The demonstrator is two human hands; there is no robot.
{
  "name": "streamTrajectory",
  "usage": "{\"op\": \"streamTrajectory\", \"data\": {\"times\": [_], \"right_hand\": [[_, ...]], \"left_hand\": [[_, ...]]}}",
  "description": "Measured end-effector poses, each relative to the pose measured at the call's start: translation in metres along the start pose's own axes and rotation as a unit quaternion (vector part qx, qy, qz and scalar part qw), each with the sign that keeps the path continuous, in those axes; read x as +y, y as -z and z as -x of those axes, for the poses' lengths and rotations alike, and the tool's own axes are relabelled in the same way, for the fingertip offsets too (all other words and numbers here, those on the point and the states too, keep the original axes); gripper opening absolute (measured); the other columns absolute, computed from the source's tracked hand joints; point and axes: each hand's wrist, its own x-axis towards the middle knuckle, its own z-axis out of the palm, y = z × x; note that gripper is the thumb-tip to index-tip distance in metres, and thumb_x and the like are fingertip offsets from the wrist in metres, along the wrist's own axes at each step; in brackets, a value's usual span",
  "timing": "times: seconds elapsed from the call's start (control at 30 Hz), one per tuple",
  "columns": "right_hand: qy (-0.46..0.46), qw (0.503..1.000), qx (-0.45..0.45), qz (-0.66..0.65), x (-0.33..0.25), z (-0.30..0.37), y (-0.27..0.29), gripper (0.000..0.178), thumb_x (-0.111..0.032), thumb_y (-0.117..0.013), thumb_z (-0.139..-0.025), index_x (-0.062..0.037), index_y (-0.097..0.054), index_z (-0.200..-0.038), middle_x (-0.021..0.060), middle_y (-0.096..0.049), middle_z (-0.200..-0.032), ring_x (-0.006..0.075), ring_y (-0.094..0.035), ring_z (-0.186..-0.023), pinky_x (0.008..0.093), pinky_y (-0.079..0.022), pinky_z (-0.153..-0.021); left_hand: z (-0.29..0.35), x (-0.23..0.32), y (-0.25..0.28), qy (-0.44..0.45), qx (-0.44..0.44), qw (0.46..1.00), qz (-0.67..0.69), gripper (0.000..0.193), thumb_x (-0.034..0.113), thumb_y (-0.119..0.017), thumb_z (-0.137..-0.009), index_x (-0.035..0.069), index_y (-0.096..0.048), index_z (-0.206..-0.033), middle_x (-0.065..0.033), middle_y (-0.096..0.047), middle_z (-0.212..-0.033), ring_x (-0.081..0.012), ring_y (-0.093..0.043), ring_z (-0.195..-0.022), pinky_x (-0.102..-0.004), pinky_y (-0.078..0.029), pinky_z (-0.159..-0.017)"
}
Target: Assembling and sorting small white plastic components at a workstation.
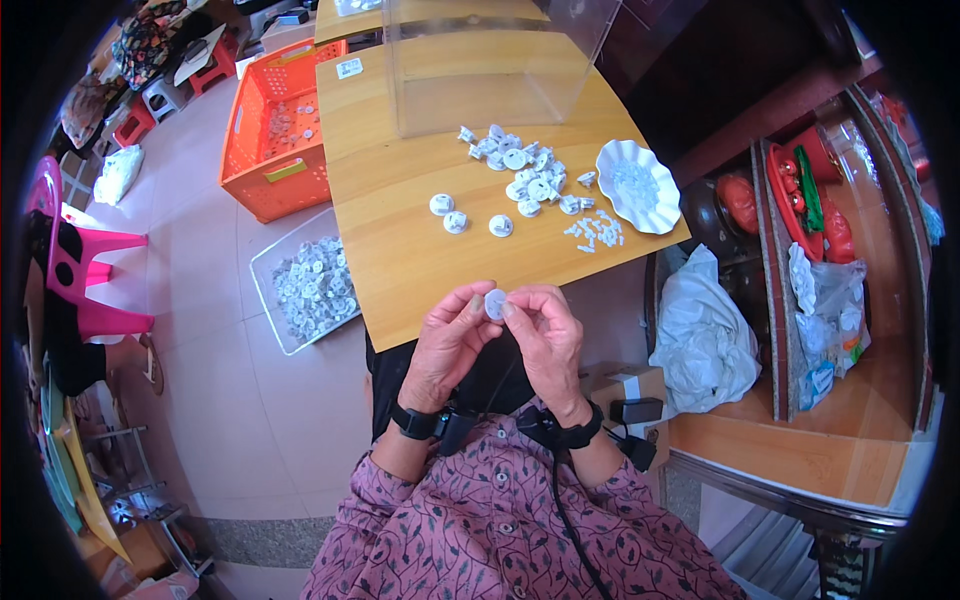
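- Desk [365, 230]: wood-grained top, your hands at its near edge. Anything slipping there could miss the surface and reach your lap or the floor.
- Clear plastic box [490, 100]: stands toward the far side, behind the parts.
- Orange crate [290, 190]: perforated, left of the desk, a few small pieces inside.
- Clear tub [268, 308]: below the crate, heaped with grey-white parts; a stray drop to your left could get lost in it.
- Scalloped white dish [660, 215]: clear bits inside, close to the right edge. A sleeve or elbow knock could tip it.
- Left hand [447, 335] and right hand [545, 335]: grip closed to a thumb-and-finger pinch from both sides, one piece between.
- Heap of white plastic parts [515, 160]: loosely piled mid-desk; a nudge could scatter it.
- Three round parts [500, 226]: apart from the heap, could slide if brushed.
- White disc [495, 304]: between your fingertips. Uneven pressure could flip it out.
- Tiny white pegs [600, 234]: loose near the front edge, easily swept off by your right forearm.
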Motion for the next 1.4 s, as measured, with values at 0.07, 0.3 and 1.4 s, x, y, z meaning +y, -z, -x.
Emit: {"op": "streamTrajectory", "data": {"times": [0.07,0.3,1.4], "right_hand": [[0.0,1.0,-0.001,-0.005,0.0,0.0,0.0,0.01,-0.005,-0.068,-0.093,0.0033,-0.066,-0.098,0.0066,-0.061,-0.104,0.0114,-0.065,-0.087,0.025,-0.055,-0.076],[-0.038,0.999,-0.005,-0.033,-0.009,0.002,-0.002,0.006,-0.001,-0.067,-0.093,0.0036,-0.067,-0.097,0.0052,-0.061,-0.105,0.0103,-0.063,-0.093,0.0245,-0.053,-0.081],[-0.047,0.998,-0.04,-0.014,0.001,0.006,-0.002,0.007,-0.002,-0.064,-0.095,0.0045,-0.064,-0.096,0.0066,-0.062,-0.101,0.0098,-0.064,-0.083,0.0245,-0.054,-0.073]], "left_hand": [[0.001,0.0,0.0,0.0,-0.002,1.0,-0.009,0.027,0.014,-0.059,-0.102,0.001,-0.062,-0.126,-0.007,-0.068,-0.11,-0.0148,-0.067,-0.096,-0.0291,-0.058,-0.082],[0.003,0.001,-0.002,-0.003,0.005,1.0,-0.025,0.026,0.014,-0.059,-0.102,0.002,-0.063,-0.125,-0.0058,-0.068,-0.109,-0.0142,-0.066,-0.097,-0.0299,-0.057,-0.083],[0.013,0.002,-0.005,-0.055,0.043,0.99,-0.12,0.025,0.014,-0.063,-0.101,0.0,-0.066,-0.121,-0.0053,-0.069,-0.097,-0.01,-0.063,-0.08,-0.0224,-0.053,-0.069]]}}
